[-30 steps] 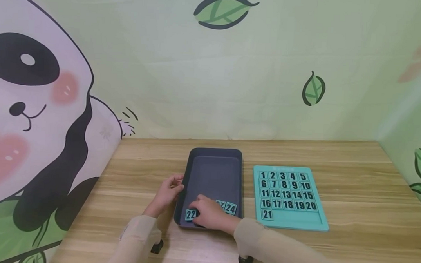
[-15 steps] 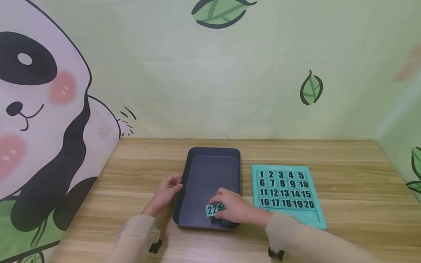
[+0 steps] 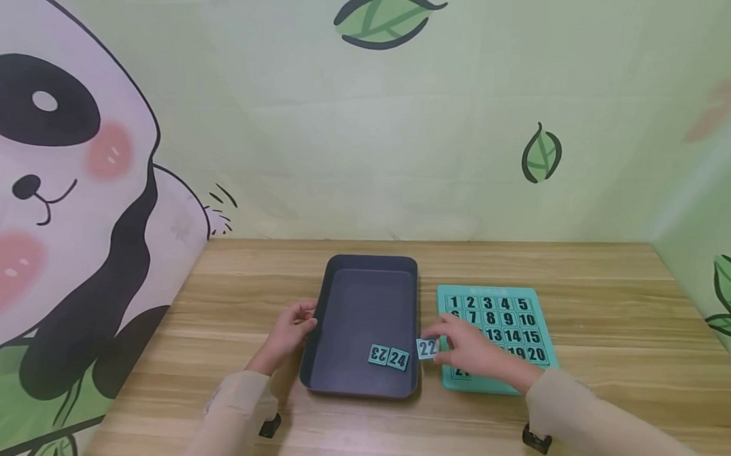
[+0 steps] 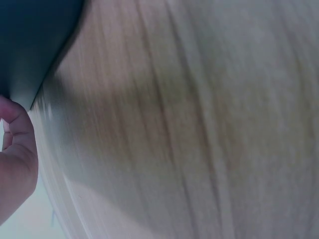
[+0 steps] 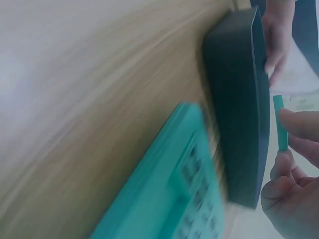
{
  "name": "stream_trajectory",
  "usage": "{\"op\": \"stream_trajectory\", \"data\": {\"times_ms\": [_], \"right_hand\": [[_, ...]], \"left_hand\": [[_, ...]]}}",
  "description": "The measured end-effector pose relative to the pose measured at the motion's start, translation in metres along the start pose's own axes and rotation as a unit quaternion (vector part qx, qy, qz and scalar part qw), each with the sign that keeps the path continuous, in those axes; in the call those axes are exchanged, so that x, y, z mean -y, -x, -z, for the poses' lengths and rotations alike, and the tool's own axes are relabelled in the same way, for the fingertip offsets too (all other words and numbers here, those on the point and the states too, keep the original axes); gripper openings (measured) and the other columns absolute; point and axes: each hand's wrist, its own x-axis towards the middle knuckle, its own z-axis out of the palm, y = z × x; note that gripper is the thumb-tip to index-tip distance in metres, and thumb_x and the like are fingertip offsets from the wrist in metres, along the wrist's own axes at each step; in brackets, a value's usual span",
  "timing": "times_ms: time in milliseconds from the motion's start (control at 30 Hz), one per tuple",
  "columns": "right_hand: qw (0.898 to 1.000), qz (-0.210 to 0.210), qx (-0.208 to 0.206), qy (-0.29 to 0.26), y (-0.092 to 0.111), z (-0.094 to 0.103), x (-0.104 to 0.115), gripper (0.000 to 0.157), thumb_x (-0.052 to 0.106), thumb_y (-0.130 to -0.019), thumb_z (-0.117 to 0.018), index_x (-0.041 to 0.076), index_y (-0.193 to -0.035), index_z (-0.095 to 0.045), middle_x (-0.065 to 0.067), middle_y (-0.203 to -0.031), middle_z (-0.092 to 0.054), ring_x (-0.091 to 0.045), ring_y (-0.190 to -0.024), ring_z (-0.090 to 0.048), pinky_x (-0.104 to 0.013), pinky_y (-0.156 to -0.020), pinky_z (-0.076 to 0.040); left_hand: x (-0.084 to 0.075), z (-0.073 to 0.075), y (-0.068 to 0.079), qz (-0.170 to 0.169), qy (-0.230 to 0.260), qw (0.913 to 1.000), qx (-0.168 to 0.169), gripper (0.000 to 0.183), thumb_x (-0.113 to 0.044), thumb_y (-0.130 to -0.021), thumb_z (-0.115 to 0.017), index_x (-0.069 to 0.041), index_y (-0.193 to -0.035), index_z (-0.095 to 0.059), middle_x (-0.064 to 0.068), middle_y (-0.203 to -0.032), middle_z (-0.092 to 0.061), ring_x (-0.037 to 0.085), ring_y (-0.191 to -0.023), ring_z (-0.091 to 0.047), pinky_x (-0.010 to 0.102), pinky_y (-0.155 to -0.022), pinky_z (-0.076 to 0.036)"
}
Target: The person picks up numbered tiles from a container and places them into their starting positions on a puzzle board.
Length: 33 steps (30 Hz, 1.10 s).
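My right hand (image 3: 472,348) pinches a number tile marked 22 (image 3: 426,349) between thumb and fingers, in the gap between the tray and the board. In the right wrist view that tile (image 5: 280,124) shows edge-on, raised above the board. My left hand (image 3: 286,337) holds the left rim of a dark blue tray (image 3: 367,310). Inside the tray, near its lower right, lie the tiles 23 (image 3: 379,355), upside down, and 24 (image 3: 398,359). Under my right hand is the turquoise number board (image 3: 492,385), its rows filled through 20, with 21 starting the bottom row, partly hidden.
The wooden table (image 3: 631,321) runs back to a green wall cloth (image 3: 443,143) printed with leaves and a panda. Dark wrist devices (image 3: 536,439) sit under both sleeves.
My right hand has picked up tile 22 from the tray's lower left and carried it right, past the tray's right rim. The left hand stays at the tray's left side.
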Motion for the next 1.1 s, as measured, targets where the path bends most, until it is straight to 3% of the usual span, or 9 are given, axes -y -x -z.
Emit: {"op": "stream_trajectory", "data": {"times_ms": [300, 567, 733, 1100], "right_hand": [[0.999, -0.039, -0.035, -0.014, 0.023, 0.013, -0.034, 0.033, 0.008, -0.076, -0.064, 0.009, -0.109, -0.06, -0.001, -0.092, -0.048, -0.012, -0.065, -0.04, -0.021, -0.052, -0.038], [0.998, -0.033, -0.053, -0.013, 0.043, 0.015, -0.053, 0.033, 0.006, -0.074, -0.066, 0.004, -0.106, -0.06, -0.004, -0.088, -0.048, -0.009, -0.06, -0.038, -0.019, -0.05, -0.036], [0.997, -0.046, -0.056, 0.0, 0.052, 0.011, -0.062, 0.033, 0.009, -0.073, -0.067, 0.005, -0.105, -0.061, -0.002, -0.086, -0.049, -0.006, -0.06, -0.038, -0.018, -0.05, -0.037], [0.997, -0.034, -0.065, 0.025, 0.058, 0.0, -0.069, 0.033, 0.009, -0.069, -0.066, 0.006, -0.102, -0.062, 0.0, -0.089, -0.051, -0.007, -0.07, -0.043, -0.018, -0.058, -0.04]], "left_hand": [[0.001, 0.0, -0.001, -0.003, -0.005, 1.0, -0.002, 0.035, -0.001, -0.084, -0.051, -0.002, -0.119, -0.05, 0.011, -0.093, -0.051, 0.015, -0.071, -0.049, 0.023, -0.051, -0.041], [0.001, 0.0, -0.001, -0.004, -0.006, 1.0, -0.002, 0.035, -0.001, -0.084, -0.051, -0.001, -0.119, -0.05, 0.011, -0.093, -0.051, 0.015, -0.071, -0.049, 0.023, -0.051, -0.041], [0.002, 0.0, -0.001, -0.004, -0.005, 1.0, -0.002, 0.035, -0.001, -0.084, -0.052, -0.002, -0.119, -0.05, 0.012, -0.095, -0.052, 0.015, -0.071, -0.05, 0.023, -0.051, -0.041], [0.001, 0.0, -0.001, -0.005, 0.002, 1.0, 0.002, 0.035, -0.002, -0.085, -0.051, -0.002, -0.119, -0.05, 0.012, -0.095, -0.051, 0.015, -0.073, -0.049, 0.023, -0.052, -0.041]]}}
